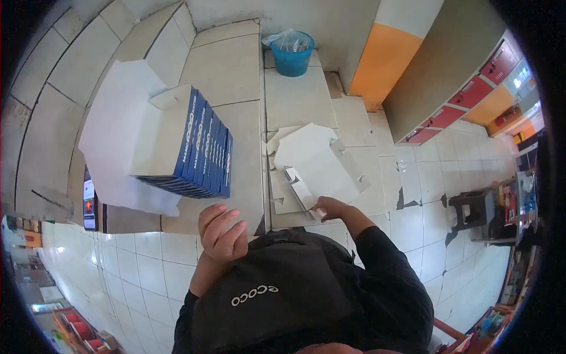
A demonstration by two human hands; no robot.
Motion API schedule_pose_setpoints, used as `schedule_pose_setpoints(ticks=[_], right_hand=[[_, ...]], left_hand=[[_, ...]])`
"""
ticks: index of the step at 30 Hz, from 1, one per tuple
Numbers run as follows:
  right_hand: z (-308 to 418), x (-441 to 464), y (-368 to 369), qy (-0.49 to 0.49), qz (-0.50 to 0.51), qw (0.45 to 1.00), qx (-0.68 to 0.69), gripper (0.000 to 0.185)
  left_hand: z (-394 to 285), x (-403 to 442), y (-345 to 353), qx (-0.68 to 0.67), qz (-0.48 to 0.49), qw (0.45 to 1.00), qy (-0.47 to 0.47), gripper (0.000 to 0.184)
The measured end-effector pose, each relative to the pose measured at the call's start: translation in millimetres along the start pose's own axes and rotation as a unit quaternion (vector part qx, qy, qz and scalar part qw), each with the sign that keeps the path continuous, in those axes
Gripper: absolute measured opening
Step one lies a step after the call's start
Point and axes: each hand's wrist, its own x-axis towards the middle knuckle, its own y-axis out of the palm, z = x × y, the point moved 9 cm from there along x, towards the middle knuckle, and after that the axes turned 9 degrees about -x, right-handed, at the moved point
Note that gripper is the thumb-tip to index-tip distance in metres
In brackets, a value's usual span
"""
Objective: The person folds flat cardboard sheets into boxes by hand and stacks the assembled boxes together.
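My right hand (330, 209) grips the near edge of a white cardboard box blank (318, 165), beside a folded-up strip along its left side. The blank lies unfolded on more flat card, flaps spread. My left hand (223, 235) is raised in front of my body, fingers loosely bent and apart, with nothing in it. Beyond that hand stands a row of blue-and-white printed boxes (203, 150), packed side by side. They rest on a large white sheet (109, 135) at the left of the tiled counter.
A blue bucket (293, 59) with a clear plastic bag stands at the back of the tiled counter (230, 71). At the left edge lies a phone (89, 203) with its screen lit. To the right are red-doored lockers (471, 91) and a dark stool (471, 210) on the floor.
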Motion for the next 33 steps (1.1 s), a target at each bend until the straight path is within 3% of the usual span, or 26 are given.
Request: schedule_pose_setpoints(ticks=[4,7,10,13,16,19,23,24,25,27,29,32,33], right_hand=[[6,-8,-12,0.008,0.017,1.0,0.009,0.048],[-17,-3,8,0.01,-0.012,1.0,-0.017,0.029],[-25,-24,-9,0.023,-0.133,0.989,0.053,0.017],[-29,-50,-50,0.143,-0.254,0.952,0.091,0.013],[-8,-104,-124,0.185,-0.509,0.814,0.212,0.007],[57,-150,-202,0.112,-0.632,0.763,0.077,0.004],[123,-171,-252,-0.039,-0.622,0.78,-0.059,0.009],[140,-177,-264,-0.059,-0.613,0.783,-0.083,0.01],[157,-184,-275,-0.078,-0.604,0.786,-0.106,0.011],[167,-192,-287,-0.069,-0.61,0.78,-0.123,0.012],[162,-202,-298,-0.01,-0.64,0.761,-0.108,0.013],[148,-200,-306,0.037,-0.671,0.738,0.064,0.012],[159,-193,-310,0.037,-0.648,0.761,0.014,0.011]], left_hand=[[-8,-2,-2,0.006,-0.011,1.0,-0.009,0.017],[-14,-3,-1,0.002,-0.023,1.0,-0.012,0.016],[-18,0,5,-0.005,-0.008,1.0,-0.027,0.014],[-17,3,22,-0.017,0.026,0.998,-0.052,0.019],[-12,1,51,-0.051,0.068,0.993,-0.084,0.025],[-9,8,83,-0.051,0.119,0.986,-0.106,0.035],[-11,33,121,0.011,0.185,0.975,-0.126,0.054],[-20,45,125,0.046,0.175,0.981,-0.069,0.044],[-12,39,141,-0.007,0.214,0.973,-0.082,0.038],[7,25,174,-0.11,0.294,0.944,-0.101,0.028],[23,17,188,-0.24,0.298,0.887,-0.258,0.02],[27,-5,213,-0.444,0.283,0.731,-0.434,0.017],[26,-14,222,-0.509,0.27,0.66,-0.483,0.017]])
